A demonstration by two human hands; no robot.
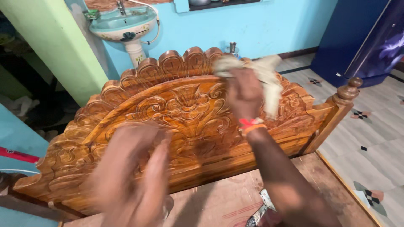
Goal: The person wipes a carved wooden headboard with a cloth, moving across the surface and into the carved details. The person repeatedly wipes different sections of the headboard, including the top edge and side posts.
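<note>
Head view: looking down at a carved bed end.
Right hand [244, 94]: fingers bunched tight around a pale cloth [265, 77], pressed on the scalloped top of the wooden headboard [185, 113].
Left hand [134, 172]: blurry, low in front of the carving, holding nothing I can see; can't tell if it's touching.
Risk: I'd guess the cloth snags on the deep carving, or slips off the crest.
Around: teal washbasin [122, 23] behind, blue fridge [362, 38] off right.

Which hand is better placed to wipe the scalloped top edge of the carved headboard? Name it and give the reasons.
Right, probably. The right hand already holds the pale cloth against the carved wooden headboard, just below its top edge. The left hand is low, blurred, and shows no cloth.
</note>
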